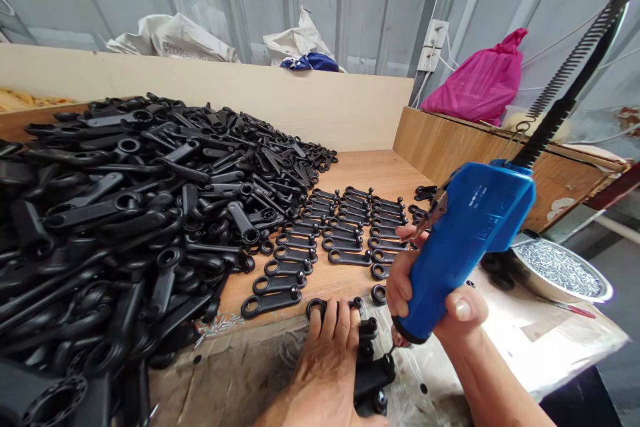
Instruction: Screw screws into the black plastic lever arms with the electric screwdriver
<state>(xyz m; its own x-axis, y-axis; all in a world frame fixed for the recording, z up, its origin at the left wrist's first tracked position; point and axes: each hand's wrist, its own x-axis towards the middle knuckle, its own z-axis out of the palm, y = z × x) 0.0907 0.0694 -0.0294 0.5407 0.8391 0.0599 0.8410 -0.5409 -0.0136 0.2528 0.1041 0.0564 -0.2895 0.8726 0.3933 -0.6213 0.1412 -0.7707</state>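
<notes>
Left hand [327, 353]: palm down, fingers extended side by side, thumb spread wide. The fingertips lie on a black arm [316, 307] at the near side of the counter [345, 163], with further black arms [371, 377] just beside the palm. This placement probably limits shifting; any grip beneath the palm cannot be verified.

Right hand [465, 323]: closed around the grip of a blue power driver [465, 233]. The tool is tilted, bit end down, with the bit [391, 351] at the ball end of one near arm. Contact cannot be confirmed. The slanted hold appears to give the bit access while keeping the tool body clear of the left hand. A coil spring [570, 57] runs alongside the cable above, likely bearing part of the tool's weight.

Ahead of the hands, arms lie in columns [349, 257], rings left, ball ends right; the uniform orientation presumably simplifies pickup. The unsorted pile [165, 213] occupies the counter's left side. Loose screws [220, 325] lie beside it. A bowl [607, 295] of small metal pieces [557, 267] stands near the right edge, apparently for right-hand reach.
</notes>
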